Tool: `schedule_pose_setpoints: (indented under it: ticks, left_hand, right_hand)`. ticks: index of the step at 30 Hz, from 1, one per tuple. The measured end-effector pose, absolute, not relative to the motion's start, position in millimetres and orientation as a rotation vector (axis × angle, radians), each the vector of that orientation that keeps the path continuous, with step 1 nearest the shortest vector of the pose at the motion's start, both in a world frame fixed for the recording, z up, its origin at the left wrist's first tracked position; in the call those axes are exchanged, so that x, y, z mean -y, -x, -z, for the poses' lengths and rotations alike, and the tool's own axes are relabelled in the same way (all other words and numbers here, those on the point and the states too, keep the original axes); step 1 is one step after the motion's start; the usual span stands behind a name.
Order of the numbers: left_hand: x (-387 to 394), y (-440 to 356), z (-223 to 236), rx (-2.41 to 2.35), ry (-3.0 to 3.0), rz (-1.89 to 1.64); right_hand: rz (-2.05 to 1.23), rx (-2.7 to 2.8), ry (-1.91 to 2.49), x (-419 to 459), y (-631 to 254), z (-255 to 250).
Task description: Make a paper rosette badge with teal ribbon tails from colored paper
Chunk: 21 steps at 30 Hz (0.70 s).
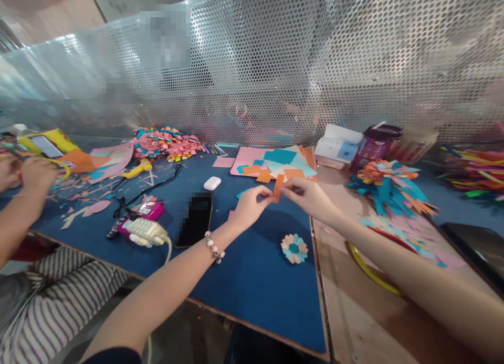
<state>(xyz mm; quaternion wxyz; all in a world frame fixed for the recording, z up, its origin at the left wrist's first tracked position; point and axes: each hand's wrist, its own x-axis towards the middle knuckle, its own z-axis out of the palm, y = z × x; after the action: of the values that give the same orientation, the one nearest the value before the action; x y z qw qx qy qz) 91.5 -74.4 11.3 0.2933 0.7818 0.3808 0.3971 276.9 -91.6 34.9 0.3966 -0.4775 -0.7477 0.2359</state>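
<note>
Between my two hands is a small strip of orange paper (278, 188), held up over the blue table. My left hand (254, 202), with a beaded bracelet on its wrist, pinches the strip's left edge. The fingers of my right hand (303, 194) are closed on its right side. Just behind lie stacked sheets of pink paper (244, 157), with teal, cream and orange pieces on top. A paper flower (294, 248) in light blue and peach, with a teal centre, rests on the table nearer to me.
Left of my hands are a phone (196, 217), a white earbud case (212, 183), a power strip (144, 230) and a yellow glue gun (137, 168). A co-worker's hands (37, 175) work at far left. Paper bundles (388, 180) and a purple tub (378, 143) stand right. Perforated metal (255, 65) borders the back.
</note>
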Motion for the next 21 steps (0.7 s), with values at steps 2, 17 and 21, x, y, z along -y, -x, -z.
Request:
schedule_pose_setpoints:
  ticks: [2,17,21]
  left_hand:
    - [71.7,-89.9,-9.9,-1.037,-2.097,-1.037]
    - [61.3,-87.7,5.0,-1.029,-2.083,-0.951]
    - [62.1,-87.6,4.4,-1.023,-2.110,-0.927]
  right_hand:
    - [-0.614,1.976,1.242,87.6,-278.9,-29.9]
    - [-0.628,2.170,1.217,77.4,-285.0,-5.1]
    - [-0.560,2.185,1.220,74.1,-282.9,4.6]
